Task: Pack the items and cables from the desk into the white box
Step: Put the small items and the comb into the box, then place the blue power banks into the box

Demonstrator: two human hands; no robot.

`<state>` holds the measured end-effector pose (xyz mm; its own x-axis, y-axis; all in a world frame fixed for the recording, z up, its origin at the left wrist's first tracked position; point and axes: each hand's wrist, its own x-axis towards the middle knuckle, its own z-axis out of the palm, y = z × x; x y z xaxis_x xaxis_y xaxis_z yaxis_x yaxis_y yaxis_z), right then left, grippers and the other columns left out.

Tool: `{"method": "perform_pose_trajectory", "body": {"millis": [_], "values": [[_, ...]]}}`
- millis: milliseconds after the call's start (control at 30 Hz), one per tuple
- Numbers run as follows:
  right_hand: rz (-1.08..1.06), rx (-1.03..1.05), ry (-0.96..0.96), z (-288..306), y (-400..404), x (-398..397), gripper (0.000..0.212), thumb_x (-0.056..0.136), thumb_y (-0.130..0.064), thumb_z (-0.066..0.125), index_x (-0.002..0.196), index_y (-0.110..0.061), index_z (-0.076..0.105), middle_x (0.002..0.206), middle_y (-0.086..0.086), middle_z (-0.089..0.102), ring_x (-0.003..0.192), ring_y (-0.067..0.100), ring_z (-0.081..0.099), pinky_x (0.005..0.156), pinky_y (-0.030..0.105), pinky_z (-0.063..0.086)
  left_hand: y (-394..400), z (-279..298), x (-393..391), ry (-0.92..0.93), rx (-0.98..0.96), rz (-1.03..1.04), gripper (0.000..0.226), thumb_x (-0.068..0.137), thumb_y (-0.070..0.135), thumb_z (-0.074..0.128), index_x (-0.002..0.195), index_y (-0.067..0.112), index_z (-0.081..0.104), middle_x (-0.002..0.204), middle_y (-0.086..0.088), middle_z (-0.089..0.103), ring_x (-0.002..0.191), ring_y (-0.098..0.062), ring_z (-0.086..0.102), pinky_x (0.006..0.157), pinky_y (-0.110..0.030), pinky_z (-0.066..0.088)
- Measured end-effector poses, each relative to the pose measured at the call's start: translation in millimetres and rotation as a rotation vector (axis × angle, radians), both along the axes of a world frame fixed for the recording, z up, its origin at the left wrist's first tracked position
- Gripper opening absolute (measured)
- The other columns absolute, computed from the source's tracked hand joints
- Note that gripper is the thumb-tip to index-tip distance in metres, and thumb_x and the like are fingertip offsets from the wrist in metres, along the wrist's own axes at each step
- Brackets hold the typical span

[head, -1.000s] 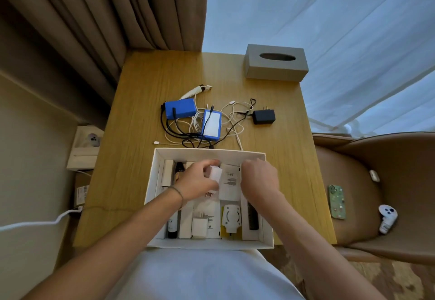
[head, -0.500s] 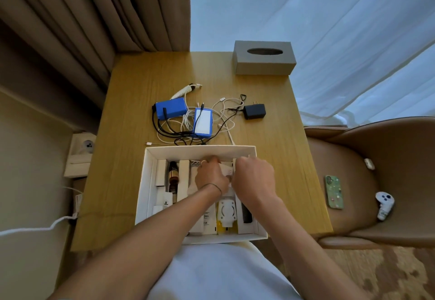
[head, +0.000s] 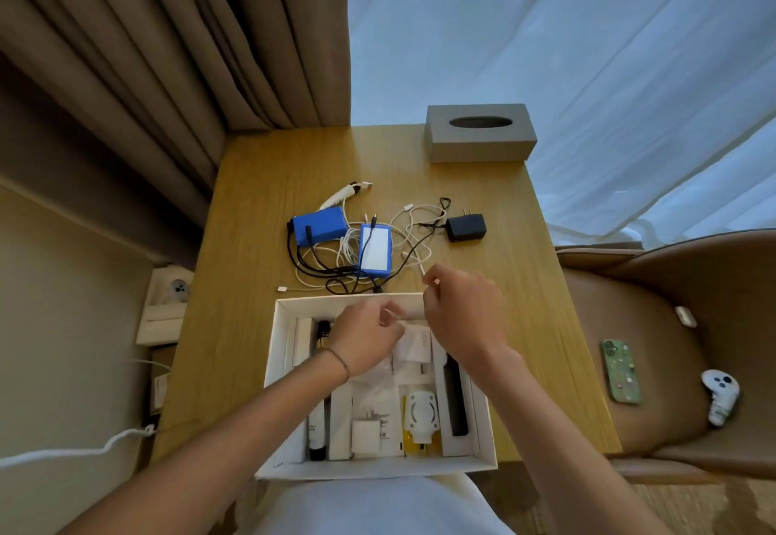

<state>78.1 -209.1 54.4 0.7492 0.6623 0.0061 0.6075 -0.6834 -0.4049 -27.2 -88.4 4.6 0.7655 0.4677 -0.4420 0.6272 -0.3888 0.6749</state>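
Observation:
The white box [head: 275, 349] sits at the desk's near edge, holding white chargers, a dark bottle, a black comb and small cartons. My left hand [head: 363, 339] hovers over the box's far part, fingers pinched on a thin white cable. My right hand [head: 464, 318] is over the box's far right corner, pinching the end of the white cable [head: 420, 259] that runs back into the tangle. On the desk beyond lie two blue battery packs [head: 319, 224] [head: 376, 249], tangled black and white cables [head: 331, 270] and a black adapter [head: 465, 227].
A grey tissue box [head: 481, 133] stands at the desk's far edge. A brown chair [head: 655, 324] on the right holds a green phone [head: 620, 370], a white controller [head: 720, 396] and an earbud case. Curtains hang behind; a wall socket [head: 170, 297] is on the left.
Both hands left the small white item inside the box and moved toward the far rim. My right hand rose past the rim and took the white cable's end.

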Motion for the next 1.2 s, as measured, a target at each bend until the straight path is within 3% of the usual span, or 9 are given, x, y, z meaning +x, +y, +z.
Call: {"method": "perform_pose_trajectory", "body": {"millis": [167,300,400,500,600,733,800,1033,1200], "values": [[-0.034,0.046,0.116,-10.6,46.2,25.5,0.018,0.092,-0.021,0.056,0.096,-0.020,0.074,0.080,-0.002,0.073,0.062,0.014,0.063,0.057,0.037,0.058,44.9,36.6,-11.4,-0.161,0.041,0.089,0.010,0.093,0.025,0.062,0.098,0.029,0.069,0.089,0.010,0.069,0.085,-0.004,0.064,0.072,-0.023,0.054],[-0.043,-0.102,0.225,-39.2,91.7,51.3,0.021,0.089,-0.013,0.055,0.091,-0.008,0.075,0.085,0.008,0.075,0.074,0.024,0.069,0.067,0.041,0.062,84.1,37.0,-7.7,-0.166,0.084,0.159,0.011,0.094,0.018,0.062,0.097,0.024,0.071,0.089,0.004,0.070,0.086,-0.008,0.064,0.072,-0.023,0.052],[-0.048,-0.253,0.297,-62.7,119.9,66.9,0.016,0.080,-0.005,0.052,0.077,-0.008,0.067,0.072,0.008,0.064,0.065,0.026,0.061,0.055,0.032,0.050,107.0,27.3,-2.4,-0.125,0.093,0.152,0.012,0.094,0.019,0.061,0.098,0.025,0.070,0.091,0.005,0.069,0.087,-0.007,0.063,0.072,-0.022,0.051],[-0.046,-0.348,0.341,-84.5,142.9,76.5,0.009,0.084,-0.010,0.056,0.091,-0.012,0.061,0.083,0.005,0.064,0.071,0.021,0.060,0.056,0.028,0.045,123.9,17.2,4.3,-0.074,0.089,0.139,0.013,0.094,0.020,0.060,0.093,0.031,0.067,0.091,0.013,0.065,0.088,-0.003,0.061,0.069,-0.020,0.047],[-0.122,-0.377,0.400,-103.3,161.5,81.2,0.018,0.087,-0.020,0.062,0.105,-0.014,0.060,0.091,0.004,0.065,0.078,0.019,0.062,0.062,0.030,0.052,136.4,8.8,9.4,-0.045,0.089,0.121,0.017,0.094,0.019,0.060,0.088,0.035,0.064,0.087,0.020,0.061,0.085,0.001,0.057,0.065,-0.018,0.044],[-0.197,-0.392,0.447,-120.1,179.2,76.8,0.052,0.086,-0.033,0.069,0.129,-0.015,0.045,0.105,0.005,0.064,0.095,0.025,0.065,0.077,0.037,0.057,148.4,-1.3,13.1,-0.019,0.088,0.126,0.017,0.094,0.019,0.060,0.089,0.035,0.064,0.088,0.020,0.060,0.085,0.003,0.056,0.066,-0.018,0.044],[-0.229,-0.390,0.448,-124.6,185.0,76.5,0.064,0.083,-0.037,0.073,0.134,-0.016,0.041,0.103,0.004,0.060,0.095,0.025,0.063,0.073,0.036,0.053,153.8,-5.1,14.7,-0.017,0.088,0.131,0.016,0.095,0.019,0.060,0.090,0.033,0.064,0.088,0.020,0.060,0.085,0.003,0.057,0.067,-0.018,0.045],[-0.313,-0.296,0.573,-129.1,185.1,78.9,0.074,0.066,-0.056,0.087,0.114,-0.021,0.043,0.098,0.000,0.062,0.093,0.022,0.065,0.072,0.036,0.059,168.0,-11.8,20.4,-0.022,0.094,0.119,0.015,0.095,0.019,0.058,0.095,0.032,0.066,0.092,0.015,0.063,0.088,0.000,0.059,0.071,-0.022,0.050],[-0.342,-0.070,0.628,-123.4,182.4,76.7,0.048,0.076,-0.038,0.083,0.106,-0.020,0.051,0.102,0.003,0.066,0.084,0.018,0.063,0.059,0.028,0.051,175.0,-4.4,26.7,-0.109,0.088,0.159,0.013,0.095,0.019,0.059,0.097,0.027,0.069,0.094,0.006,0.068,0.087,-0.008,0.064,0.077,-0.030,0.056]]}}
